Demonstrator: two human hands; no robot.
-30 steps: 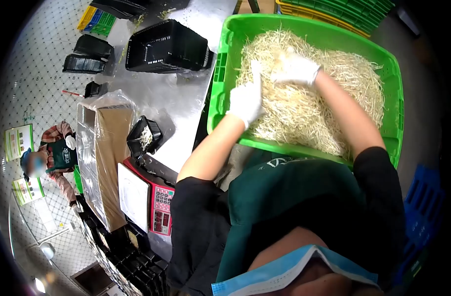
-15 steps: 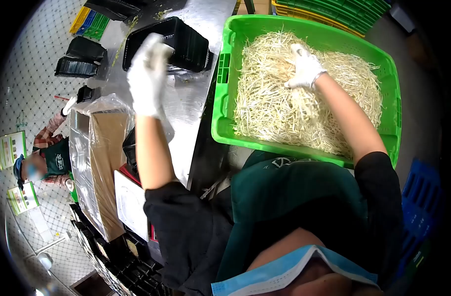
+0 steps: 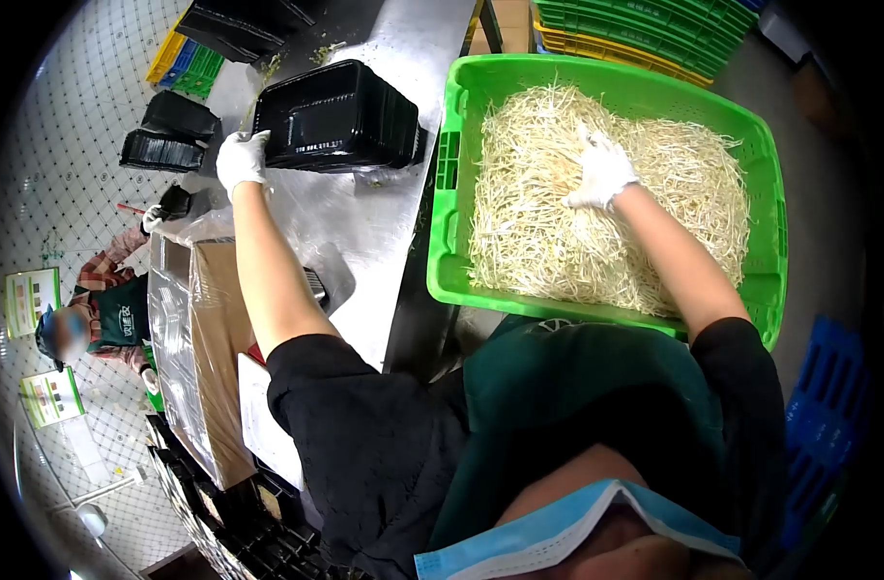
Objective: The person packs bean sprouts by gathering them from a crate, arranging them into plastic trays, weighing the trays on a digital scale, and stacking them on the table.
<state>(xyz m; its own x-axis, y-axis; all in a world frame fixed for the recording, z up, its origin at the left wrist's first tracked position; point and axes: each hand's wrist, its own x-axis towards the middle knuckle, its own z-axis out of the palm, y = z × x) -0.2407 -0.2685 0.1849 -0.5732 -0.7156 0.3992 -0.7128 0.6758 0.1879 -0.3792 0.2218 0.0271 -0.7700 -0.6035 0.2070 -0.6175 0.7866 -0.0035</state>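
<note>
My left hand (image 3: pixel 243 162), in a white glove, is at the near left corner of a stack of nested black plastic trays (image 3: pixel 340 116) on the metal table. Its fingers are closed around the rim of a tray; the fingertips are partly hidden. My right hand (image 3: pixel 604 174), also gloved in white, rests in a heap of pale bean sprouts (image 3: pixel 529 213). Its thumb and fingers are spread apart, with some fingertips sunk among the sprouts. A green plastic crate (image 3: pixel 442 261) holds the sprouts and stands against the table's right side.
More black trays (image 3: pixel 161 150) lie along the far side of the metal table (image 3: pixel 364 242). A carton lined with clear plastic (image 3: pixel 215 358) stands beside my left arm. Across from it is a co-worker (image 3: pixel 113 319). Stacked green and yellow crates (image 3: pixel 635 43) rise behind the sprouts; a blue pallet (image 3: pixel 828 396) lies right.
My left hand has come down from above the trays to their left corner and closed on the rim. My right hand stays in the sprouts, slightly shifted. The view has moved a little.
</note>
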